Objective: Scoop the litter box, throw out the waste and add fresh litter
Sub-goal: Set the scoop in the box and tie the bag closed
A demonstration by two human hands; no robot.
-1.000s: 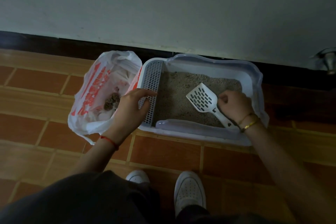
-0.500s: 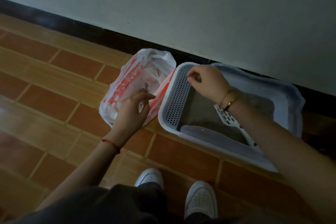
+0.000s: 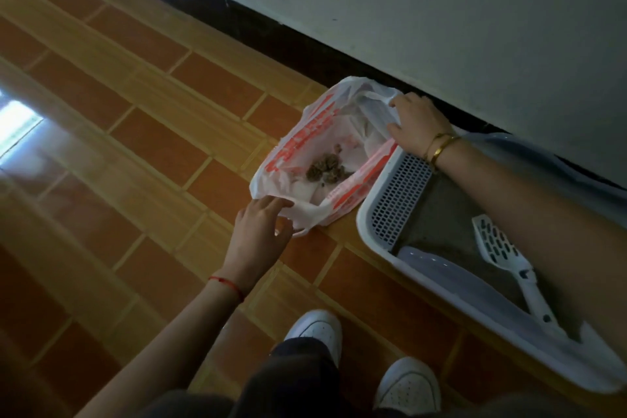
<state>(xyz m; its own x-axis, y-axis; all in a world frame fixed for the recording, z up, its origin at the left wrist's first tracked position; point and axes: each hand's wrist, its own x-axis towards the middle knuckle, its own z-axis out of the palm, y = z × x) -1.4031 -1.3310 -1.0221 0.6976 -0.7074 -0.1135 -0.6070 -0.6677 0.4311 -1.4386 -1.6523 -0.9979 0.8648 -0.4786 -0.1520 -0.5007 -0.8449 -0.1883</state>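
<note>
A white plastic bag (image 3: 298,142) with red print lies open on the floor, left of the litter box (image 3: 368,224), with brown waste clumps (image 3: 325,169) inside. My left hand (image 3: 261,231) reaches to the bag's near handle, its fairly straight fingers touching the edge. At the far side my right hand (image 3: 419,122) grips the other handle, and its forearm crosses over the box. The white slotted scoop (image 3: 500,248) lies loose on the grey litter (image 3: 437,214), with neither hand on it.
The box and bag sit against a grey wall with a dark baseboard (image 3: 271,34). Brown tiled floor (image 3: 135,153) stretches to the left with a bright glare patch. My two white shoes (image 3: 317,329) stand just in front of the box.
My right hand let go of the scoop, left it in the litter and moved across to the bag's far handle. My left hand shifted from the box's grid to the bag's near handle.
</note>
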